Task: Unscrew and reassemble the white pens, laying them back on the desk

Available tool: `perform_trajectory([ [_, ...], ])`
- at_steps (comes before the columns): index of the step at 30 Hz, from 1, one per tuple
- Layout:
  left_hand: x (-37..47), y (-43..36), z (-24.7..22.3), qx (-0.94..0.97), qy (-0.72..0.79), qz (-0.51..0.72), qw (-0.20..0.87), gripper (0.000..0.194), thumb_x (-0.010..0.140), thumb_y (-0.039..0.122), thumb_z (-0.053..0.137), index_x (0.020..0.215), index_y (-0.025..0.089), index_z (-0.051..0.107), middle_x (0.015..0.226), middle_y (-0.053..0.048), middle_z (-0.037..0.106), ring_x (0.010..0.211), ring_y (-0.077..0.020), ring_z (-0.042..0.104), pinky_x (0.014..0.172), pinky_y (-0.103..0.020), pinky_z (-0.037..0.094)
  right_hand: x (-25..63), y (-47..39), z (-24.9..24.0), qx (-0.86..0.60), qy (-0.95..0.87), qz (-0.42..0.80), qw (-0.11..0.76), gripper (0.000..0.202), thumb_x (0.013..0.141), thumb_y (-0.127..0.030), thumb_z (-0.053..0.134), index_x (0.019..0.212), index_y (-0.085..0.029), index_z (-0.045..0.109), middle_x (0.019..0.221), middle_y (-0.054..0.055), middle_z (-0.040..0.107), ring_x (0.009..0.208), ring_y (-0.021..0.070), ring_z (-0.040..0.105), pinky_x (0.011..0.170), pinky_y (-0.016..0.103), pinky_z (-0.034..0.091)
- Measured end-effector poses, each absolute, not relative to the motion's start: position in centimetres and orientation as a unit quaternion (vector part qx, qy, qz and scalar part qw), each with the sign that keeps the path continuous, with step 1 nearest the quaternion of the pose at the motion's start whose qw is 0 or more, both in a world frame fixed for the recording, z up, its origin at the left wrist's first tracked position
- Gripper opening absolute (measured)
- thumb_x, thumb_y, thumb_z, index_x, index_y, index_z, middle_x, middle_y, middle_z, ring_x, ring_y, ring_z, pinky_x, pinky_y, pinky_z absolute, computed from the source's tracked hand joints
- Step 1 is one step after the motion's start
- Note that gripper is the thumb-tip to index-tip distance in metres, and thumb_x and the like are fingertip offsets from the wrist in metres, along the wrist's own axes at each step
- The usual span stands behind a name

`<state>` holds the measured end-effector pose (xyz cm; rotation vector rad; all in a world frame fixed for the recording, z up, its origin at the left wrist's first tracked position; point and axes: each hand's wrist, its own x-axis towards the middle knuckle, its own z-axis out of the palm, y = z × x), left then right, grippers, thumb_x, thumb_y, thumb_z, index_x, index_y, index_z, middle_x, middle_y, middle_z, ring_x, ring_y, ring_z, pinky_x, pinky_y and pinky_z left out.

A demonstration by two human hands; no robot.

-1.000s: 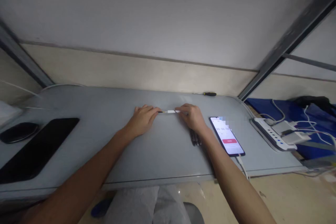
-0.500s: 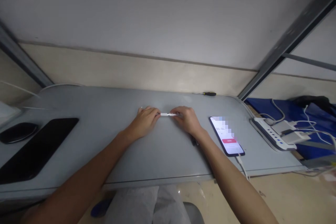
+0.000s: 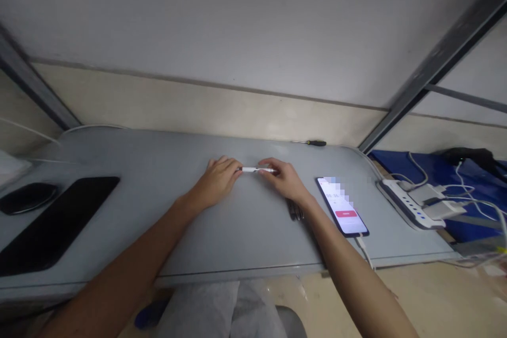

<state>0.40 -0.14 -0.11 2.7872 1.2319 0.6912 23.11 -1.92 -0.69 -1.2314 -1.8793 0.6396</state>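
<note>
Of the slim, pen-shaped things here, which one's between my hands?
The white pen, gripped by the left hand, its other end at the right hand; the dark slim items and the screwdriver lie on the desk.

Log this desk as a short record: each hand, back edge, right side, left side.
Left hand: pinching one end of a white pen
Right hand: fingers at the pen's other end; firmness unclear
Back edge: screwdriver
Right side: lit phone, cable attached; power strip
Left side: flat black slab, rounded black object
</note>
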Motion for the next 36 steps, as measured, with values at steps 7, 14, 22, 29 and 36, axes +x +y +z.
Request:
perform_trajectory([
  [7, 0.3, -0.12, 0.04, 0.889, 0.396, 0.229, 0.022, 0.022, 0.099, 0.029, 0.036, 0.095, 0.019, 0.055, 0.094, -0.005, 0.065, 0.093, -0.0221, 0.053, 0.081, -0.036, 0.033, 23.49, -1.7, -0.61, -0.5, -0.723, 0.28, 0.387, 0.032, 0.09, -0.045, 0.052, 0.08, -0.018, 0.065, 0.062, -0.002, 0.055, 0.057, 0.0123, 0.046, 0.057, 0.025, 0.035],
  [14, 0.37, -0.17, 0.09, 0.889, 0.402, 0.218, 0.017, 0.025, 0.1, 0.029, 0.033, 0.096, 0.019, 0.055, 0.095, -0.006, 0.064, 0.093, -0.0225, 0.053, 0.08, -0.037, 0.034, 23.48, -1.64, -0.64, -0.499, -0.711, 0.291, 0.401, 0.032, 0.086, -0.047, 0.056, 0.081, -0.017, 0.064, 0.064, -0.002, 0.054, 0.058, 0.0122, 0.045, 0.056, 0.024, 0.035],
  [22, 0.33, -0.21, -0.08, 0.889, 0.403, 0.218, 0.022, 0.025, 0.1, 0.028, 0.032, 0.097, 0.019, 0.055, 0.094, -0.007, 0.064, 0.092, -0.0228, 0.053, 0.081, -0.038, 0.034, 23.5, -2.07, -0.13, -0.499, -0.744, 0.259, 0.36, 0.03, 0.09, -0.044, 0.052, 0.079, -0.018, 0.06, 0.066, -0.002, 0.055, 0.062, 0.0125, 0.047, 0.06, 0.024, 0.036],
  [29, 0.28, -0.05, -0.05, 0.885, 0.41, 0.219, 0.021, 0.024, 0.1, 0.028, 0.033, 0.097, 0.018, 0.055, 0.094, -0.007, 0.064, 0.092, -0.0231, 0.053, 0.081, -0.038, 0.034, 23.49, -2.29, 0.04, -0.487, -0.75, 0.253, 0.37, 0.022, 0.087, -0.039, 0.057, 0.096, -0.019, 0.06, 0.071, -0.002, 0.056, 0.065, 0.0131, 0.049, 0.061, 0.024, 0.036],
  [36, 0.07, 0.02, -0.36, 0.887, 0.402, 0.227, 0.028, 0.023, 0.1, 0.028, 0.032, 0.099, 0.019, 0.053, 0.094, -0.006, 0.063, 0.093, -0.0223, 0.053, 0.082, -0.037, 0.035, 23.64, -2.32, 0.23, -0.484, -0.746, 0.252, 0.383, 0.023, 0.086, -0.038, 0.06, 0.099, -0.019, 0.059, 0.072, -0.003, 0.055, 0.065, 0.013, 0.05, 0.062, 0.024, 0.037],
])
